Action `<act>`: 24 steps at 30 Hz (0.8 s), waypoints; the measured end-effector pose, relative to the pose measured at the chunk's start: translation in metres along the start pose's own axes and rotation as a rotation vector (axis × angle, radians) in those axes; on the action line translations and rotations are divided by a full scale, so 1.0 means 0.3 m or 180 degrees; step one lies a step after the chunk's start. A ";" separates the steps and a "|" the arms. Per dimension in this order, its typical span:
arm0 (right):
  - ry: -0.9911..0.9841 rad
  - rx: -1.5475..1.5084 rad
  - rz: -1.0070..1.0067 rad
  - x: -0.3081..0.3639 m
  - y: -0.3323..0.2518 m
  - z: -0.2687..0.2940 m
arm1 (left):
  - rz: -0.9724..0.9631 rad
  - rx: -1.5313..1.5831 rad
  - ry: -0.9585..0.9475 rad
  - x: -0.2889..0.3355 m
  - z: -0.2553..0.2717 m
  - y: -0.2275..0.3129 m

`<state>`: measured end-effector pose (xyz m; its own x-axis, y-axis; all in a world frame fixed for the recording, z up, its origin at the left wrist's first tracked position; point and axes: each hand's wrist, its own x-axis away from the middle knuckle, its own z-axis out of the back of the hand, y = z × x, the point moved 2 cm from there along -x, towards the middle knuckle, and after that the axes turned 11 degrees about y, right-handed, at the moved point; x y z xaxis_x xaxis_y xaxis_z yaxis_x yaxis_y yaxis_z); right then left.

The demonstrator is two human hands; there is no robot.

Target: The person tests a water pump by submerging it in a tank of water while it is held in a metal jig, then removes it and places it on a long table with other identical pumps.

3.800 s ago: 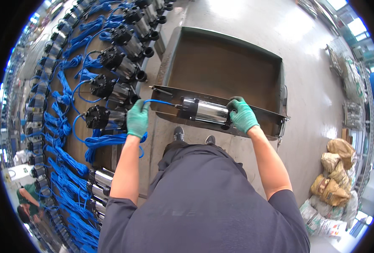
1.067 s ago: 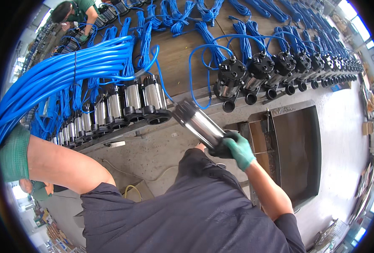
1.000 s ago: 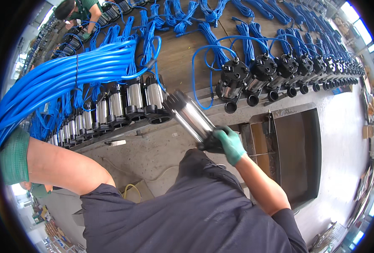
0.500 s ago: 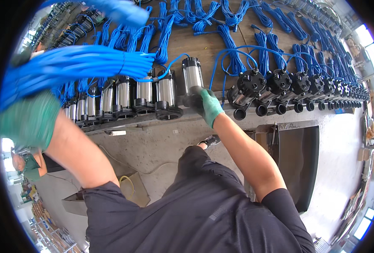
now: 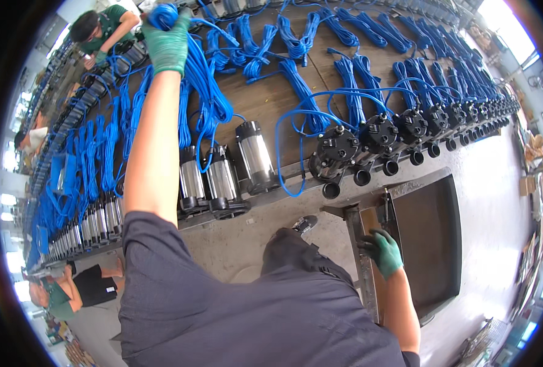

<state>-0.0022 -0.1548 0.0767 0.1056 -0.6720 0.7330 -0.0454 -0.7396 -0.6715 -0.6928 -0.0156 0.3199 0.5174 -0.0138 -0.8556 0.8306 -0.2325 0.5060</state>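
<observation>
My left hand (image 5: 167,48), in a green glove, is raised over the far left of the table and closed around a bundled blue cable (image 5: 205,92). The bundle hangs down behind my forearm, towards several steel motors with black ends. Right of it, one such motor (image 5: 255,156) stands upright at the table's front edge, with neither hand on it. My right hand (image 5: 385,252), gloved in green with dark fingers, is over the metal cart at the right. Its fingers look loosely apart, and nothing shows in them.
Black-capped motors (image 5: 339,150) with round outlets line the table edge to the right. Several tied blue cables (image 5: 302,92) lie across the brown tabletop (image 5: 256,107). A metal cart (image 5: 427,238) stands below the edge. One person (image 5: 103,33) works across the table; another (image 5: 69,290) is at the left.
My left hand has swung the cable bundle from the near left up and away over the table. My right hand has let go of the upright motor and moved back right over the cart.
</observation>
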 end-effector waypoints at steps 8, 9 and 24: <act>0.1440 -0.1070 0.0043 0.178 0.313 0.363 | 0.1827 -0.0573 -0.1853 0.737 -0.136 -0.096; 0.1621 -0.1146 0.0035 0.210 0.347 0.375 | 0.2139 -0.0075 -0.1928 0.795 -0.156 0.050; 0.1679 -0.1307 0.0011 0.304 0.481 0.310 | 0.3100 0.2701 -0.3040 1.087 -0.200 0.681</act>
<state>0.0932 -0.3193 0.0365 -0.3905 -0.5256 0.7558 -0.4303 -0.6216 -0.6546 -0.3420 -0.0093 0.1510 0.1735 -0.9691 -0.1755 -0.2391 -0.2144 0.9470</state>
